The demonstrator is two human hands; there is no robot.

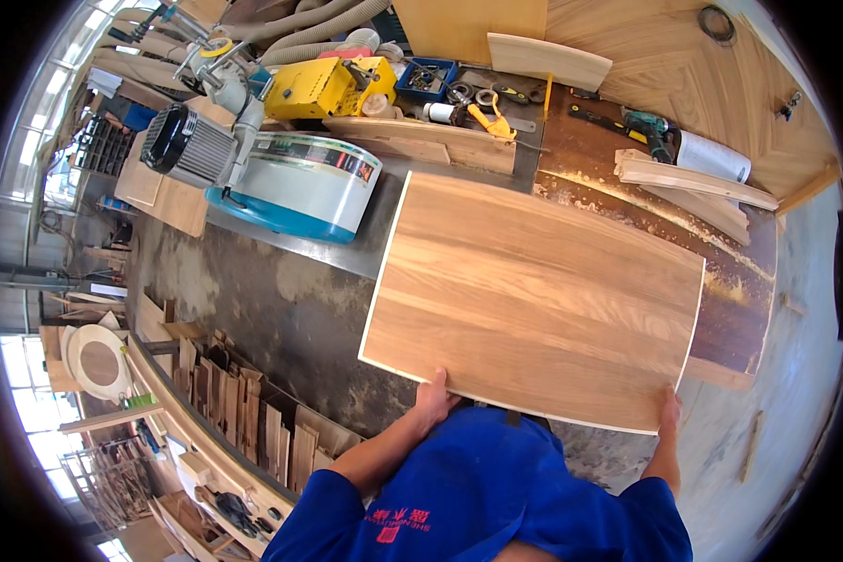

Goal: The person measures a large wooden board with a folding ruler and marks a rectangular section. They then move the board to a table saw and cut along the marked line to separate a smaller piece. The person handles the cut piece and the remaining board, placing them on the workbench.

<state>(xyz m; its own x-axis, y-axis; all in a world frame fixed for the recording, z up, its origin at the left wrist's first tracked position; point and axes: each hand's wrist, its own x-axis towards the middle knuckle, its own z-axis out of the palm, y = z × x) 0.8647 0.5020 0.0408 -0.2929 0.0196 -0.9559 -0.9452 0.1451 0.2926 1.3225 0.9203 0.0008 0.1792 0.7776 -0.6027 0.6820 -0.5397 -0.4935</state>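
both the left hand (433, 393) and the right hand (670, 410) clasp the near edge of the large rectangular light-wood panel (534, 295), which extends forward, long axis running left-right.

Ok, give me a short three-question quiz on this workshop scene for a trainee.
1. True or false: both hands grip the near edge of the wooden panel.
2. Which machine housing sits left of the panel: A) the white and blue one B) a red one C) a black one?
3. Fill in: the yellow box lies ___ the panel, away from the person.

Key: 1 true, left hand and right hand both hold that edge; 2 A; 3 beyond.
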